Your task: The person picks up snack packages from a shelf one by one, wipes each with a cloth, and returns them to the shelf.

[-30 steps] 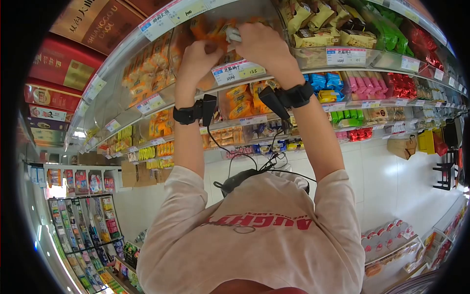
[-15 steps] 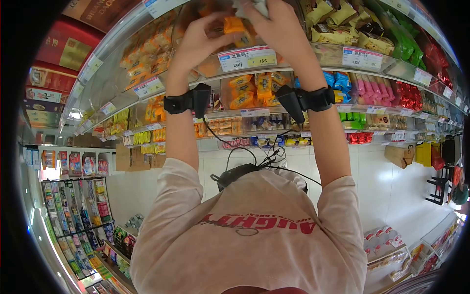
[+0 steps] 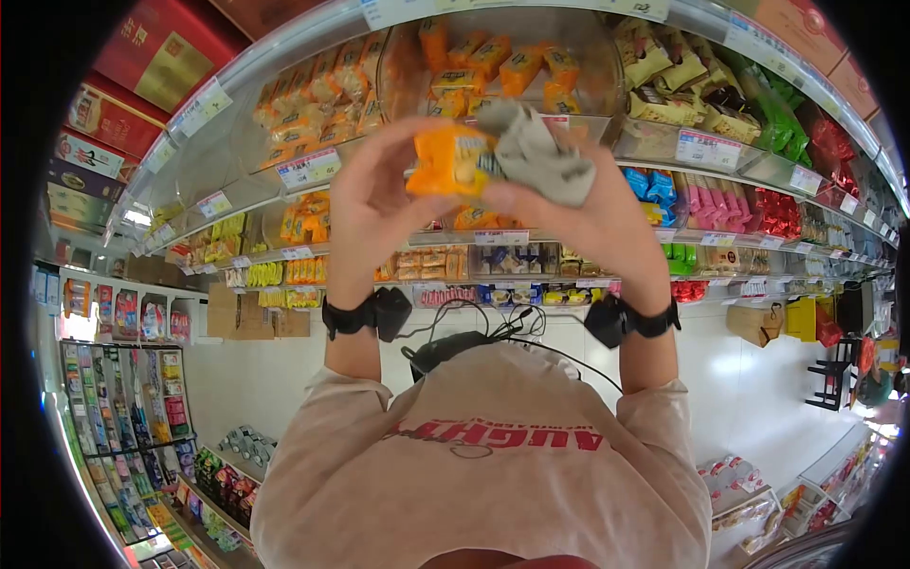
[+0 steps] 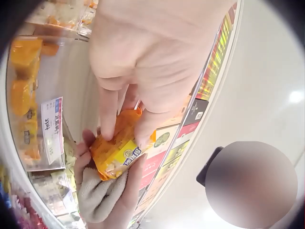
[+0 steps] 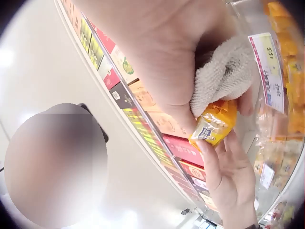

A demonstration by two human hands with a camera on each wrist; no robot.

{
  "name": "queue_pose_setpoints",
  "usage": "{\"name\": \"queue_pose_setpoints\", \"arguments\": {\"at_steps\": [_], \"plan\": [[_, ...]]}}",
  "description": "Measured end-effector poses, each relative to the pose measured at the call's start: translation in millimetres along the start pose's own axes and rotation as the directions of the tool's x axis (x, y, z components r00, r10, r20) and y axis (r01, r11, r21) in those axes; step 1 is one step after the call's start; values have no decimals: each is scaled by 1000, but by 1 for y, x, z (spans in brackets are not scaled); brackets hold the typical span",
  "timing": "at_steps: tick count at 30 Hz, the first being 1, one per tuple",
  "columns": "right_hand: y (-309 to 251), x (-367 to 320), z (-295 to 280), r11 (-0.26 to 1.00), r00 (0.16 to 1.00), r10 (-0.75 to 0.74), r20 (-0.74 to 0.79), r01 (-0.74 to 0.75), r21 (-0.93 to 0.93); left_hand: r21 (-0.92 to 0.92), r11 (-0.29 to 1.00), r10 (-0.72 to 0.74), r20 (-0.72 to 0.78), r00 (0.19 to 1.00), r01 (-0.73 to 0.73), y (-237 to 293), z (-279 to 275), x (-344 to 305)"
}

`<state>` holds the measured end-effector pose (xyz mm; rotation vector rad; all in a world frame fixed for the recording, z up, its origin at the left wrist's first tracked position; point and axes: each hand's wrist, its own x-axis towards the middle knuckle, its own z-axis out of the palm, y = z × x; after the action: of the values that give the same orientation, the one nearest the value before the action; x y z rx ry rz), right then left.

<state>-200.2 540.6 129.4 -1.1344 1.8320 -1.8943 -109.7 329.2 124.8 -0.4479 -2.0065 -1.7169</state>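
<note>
A small orange snack packet with a clear window is held up in front of the shelves, between both hands. My left hand pinches it between thumb and fingers. A grey towelling cloth is bunched in my right hand, against the packet's right end. In the right wrist view, the right thumb lies along the packet and the cloth fills the palm. The left wrist view shows the packet's yellow label with dark lettering. Behind the hands, a clear bin contains several similar orange packets.
Bins of orange-and-clear packets stand left and cream-yellow packets right. Price tags line the shelf edge. Lower shelves carry blue packets and pink ones. Red boxes stand at upper left.
Both hands have come back out of the bin towards me, bringing the orange packet and the grey cloth. The cloth now lies against the packet, and the bin behind shows more fully.
</note>
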Motion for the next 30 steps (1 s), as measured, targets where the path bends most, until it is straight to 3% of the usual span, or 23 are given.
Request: {"name": "queue_pose_setpoints", "arguments": {"at_steps": [2,3,6,9,12,15,19,21,28,30], "plan": [[-10,-14,12,980,985,165,55,-170,105,-51,999,10,75,997,-6,1,-11,-15],[-8,-17,21,977,988,153,26,-155,149,-135,990,50,115,992,-34,-1,-15,-20],[7,-21,49,923,972,233,-17,-216,319,-250,968,21,112,993,8,-3,-29,-34],[14,-21,72,856,940,342,1,-312,413,-220,972,-86,14,996,87,0,-37,-50],[16,-15,98,865,959,281,-45,-232,446,-248,967,-52,32,998,59,-5,-59,-66],[12,-9,126,855,931,349,-111,-268,443,-263,965,-4,75,997,24,-5,-81,-76],[21,-6,147,858,911,396,-111,-324,398,-239,968,-57,69,996,71,-4,-103,-86],[19,-3,159,867,912,372,-176,-273,417,-232,968,-77,71,994,92,0,-109,-89],[30,-3,194,950,906,275,-323,-203,238,-275,958,-121,-134,984,81,-5,-109,-88],[32,-6,193,963,938,241,-248,-200,179,-361,926,-207,-239,949,111,-1,-113,-91]]}}
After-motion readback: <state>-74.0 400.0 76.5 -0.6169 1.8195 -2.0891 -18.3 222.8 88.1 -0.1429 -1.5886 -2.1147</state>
